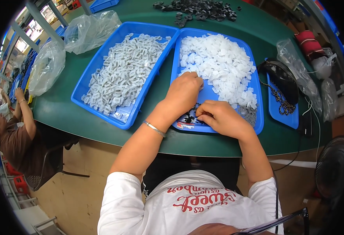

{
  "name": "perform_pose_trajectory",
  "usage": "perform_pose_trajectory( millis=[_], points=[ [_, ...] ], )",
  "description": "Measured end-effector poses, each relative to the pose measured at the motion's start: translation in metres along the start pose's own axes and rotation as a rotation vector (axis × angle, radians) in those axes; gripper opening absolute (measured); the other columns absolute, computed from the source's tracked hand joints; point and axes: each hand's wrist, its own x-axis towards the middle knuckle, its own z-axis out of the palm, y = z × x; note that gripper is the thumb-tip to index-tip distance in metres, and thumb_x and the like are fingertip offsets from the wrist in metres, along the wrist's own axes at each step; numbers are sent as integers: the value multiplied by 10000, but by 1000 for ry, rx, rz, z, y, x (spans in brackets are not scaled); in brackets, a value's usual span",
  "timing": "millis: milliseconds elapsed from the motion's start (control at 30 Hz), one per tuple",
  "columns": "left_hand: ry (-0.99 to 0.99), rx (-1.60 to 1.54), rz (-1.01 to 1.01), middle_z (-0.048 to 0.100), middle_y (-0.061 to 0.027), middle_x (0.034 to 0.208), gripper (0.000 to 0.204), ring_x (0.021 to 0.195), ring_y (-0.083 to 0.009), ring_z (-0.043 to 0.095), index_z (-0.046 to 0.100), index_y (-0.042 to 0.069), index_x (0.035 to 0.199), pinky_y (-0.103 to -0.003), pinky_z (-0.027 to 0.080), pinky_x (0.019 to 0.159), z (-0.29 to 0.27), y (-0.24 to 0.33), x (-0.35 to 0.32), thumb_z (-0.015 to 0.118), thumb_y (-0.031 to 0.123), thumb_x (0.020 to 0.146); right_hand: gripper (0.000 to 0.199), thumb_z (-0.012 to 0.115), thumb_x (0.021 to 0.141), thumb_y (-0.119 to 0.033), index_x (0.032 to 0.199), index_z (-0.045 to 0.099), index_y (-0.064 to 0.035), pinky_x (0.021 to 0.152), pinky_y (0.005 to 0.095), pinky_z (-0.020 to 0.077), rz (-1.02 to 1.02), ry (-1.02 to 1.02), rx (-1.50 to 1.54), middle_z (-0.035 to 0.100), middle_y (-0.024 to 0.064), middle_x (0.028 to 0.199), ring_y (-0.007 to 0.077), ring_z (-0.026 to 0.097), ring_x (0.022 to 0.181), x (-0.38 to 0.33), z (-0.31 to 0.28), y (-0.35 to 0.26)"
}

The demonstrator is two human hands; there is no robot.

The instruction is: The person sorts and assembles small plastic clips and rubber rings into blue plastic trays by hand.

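My left hand (184,91) reaches over the left side of the right-hand blue tray (259,117). Its fingers are curled together beside a heap of small white translucent plastic pieces (223,58), and what they hold is hidden. Lower in the same tray, my right hand (221,117) has thumb and forefinger pinched at small black parts (188,116); anything between them is too small to name. Small dark grey pieces (249,114) lie in the tray's lower right corner. A second blue tray (78,91), to the left, holds many pale grey-white plastic pieces (123,70).
Black round parts (203,9) lie loose at the table's far side. Clear plastic bags (91,31) rest at the left. To the right, a black bag with a chain (283,80) sits on a small blue tray (273,109). A fan (334,166) stands lower right; another person (21,137) sits left.
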Motion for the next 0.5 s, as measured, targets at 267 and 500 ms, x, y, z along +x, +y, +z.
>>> perform_pose_trajectory(
  millis=[267, 500],
  points=[
    [-122, -615, -326, 689, -105, 912, 149, 808, -192, 686, 657, -36, 991, -309, 539, 712, -18, 14, 4, 655, 88, 909, 97, 620, 945, -60, 1020, 642, -4, 700, 227, 460, 287, 266, 757, 620, -14, 875, 46, 533, 778, -3, -10, 6],
    [-280, -1131, -524, 690, -129, 943, 181, 852, -150, 693, 624, -67, 1067, -266, 577, 776, -22, 25, 7, 613, 78, 959, 110, 604, 964, -78, 1042, 616, -1, 676, 200, 433, 275, 470, 802, 620, 10, 872, 54, 539, 769, -2, -10, 19]
  ],
)
